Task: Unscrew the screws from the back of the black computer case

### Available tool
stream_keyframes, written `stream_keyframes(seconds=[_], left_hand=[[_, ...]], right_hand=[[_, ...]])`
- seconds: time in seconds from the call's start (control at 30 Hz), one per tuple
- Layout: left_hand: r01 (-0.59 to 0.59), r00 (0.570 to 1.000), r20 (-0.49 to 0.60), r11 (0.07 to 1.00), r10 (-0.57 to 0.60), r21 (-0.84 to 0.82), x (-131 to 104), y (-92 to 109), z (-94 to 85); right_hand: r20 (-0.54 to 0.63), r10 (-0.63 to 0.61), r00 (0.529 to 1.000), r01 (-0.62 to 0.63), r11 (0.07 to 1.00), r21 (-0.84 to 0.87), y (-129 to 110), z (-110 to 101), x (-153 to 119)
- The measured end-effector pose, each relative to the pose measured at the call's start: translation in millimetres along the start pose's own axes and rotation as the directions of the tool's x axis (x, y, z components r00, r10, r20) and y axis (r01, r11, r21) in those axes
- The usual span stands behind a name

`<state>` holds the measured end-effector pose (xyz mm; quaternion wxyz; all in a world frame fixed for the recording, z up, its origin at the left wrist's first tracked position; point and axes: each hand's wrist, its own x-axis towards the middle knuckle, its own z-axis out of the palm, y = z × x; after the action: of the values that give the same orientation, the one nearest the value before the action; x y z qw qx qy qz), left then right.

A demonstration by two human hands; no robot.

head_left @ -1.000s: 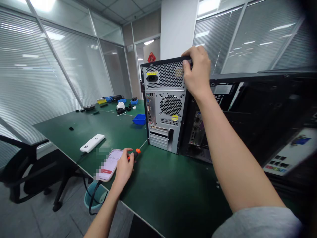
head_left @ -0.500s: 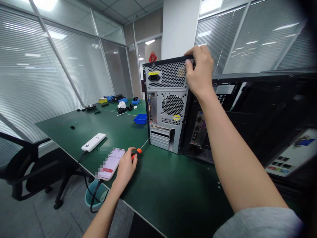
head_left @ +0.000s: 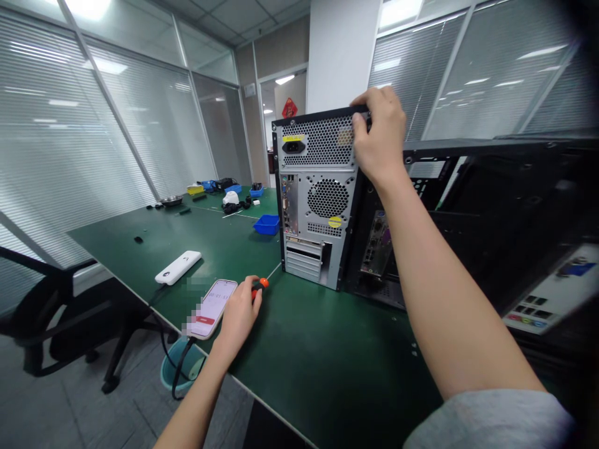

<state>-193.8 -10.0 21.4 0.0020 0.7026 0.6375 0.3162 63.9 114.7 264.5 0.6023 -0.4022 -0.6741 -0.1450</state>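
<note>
In the head view, the right hand point(head_left: 381, 137) grasped the top right corner of the computer case point(head_left: 316, 171), which stood on the table point(head_left: 322, 362) just right of centre, thumb on its back panel and the other fingertips hard to make out. The left hand point(head_left: 239, 315), at seven o'clock from the case, was curled round a screwdriver point(head_left: 263, 284) and hid much of its handle, and whether the thin shaft's tip touched the case's lower edge could not be told. At the left hand's nine o'clock lay a phone point(head_left: 218, 302), partly blotted by pixels, while the right forearm point(head_left: 430, 262) covered part of a dark open chassis point(head_left: 496, 212) at the case's three o'clock, its far end cut off.
</note>
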Motion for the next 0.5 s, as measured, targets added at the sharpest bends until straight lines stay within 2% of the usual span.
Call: stream_keyframes(seconds=[0.23,0.5], left_hand=[[-0.041,0.999,0.038,0.991,0.037,0.129,2.8,0.5,-2.8],[-0.127,0.991,0.07,0.934,0.11,0.334,1.7,8.2,-4.5]], right_hand=[[-0.009,-0.009,1.0,0.009,1.0,-0.017,-0.9,0.1,-0.1],[-0.018,-0.021,1.0,0.021,1.0,-0.01,-0.2,-0.1,-0.5]])
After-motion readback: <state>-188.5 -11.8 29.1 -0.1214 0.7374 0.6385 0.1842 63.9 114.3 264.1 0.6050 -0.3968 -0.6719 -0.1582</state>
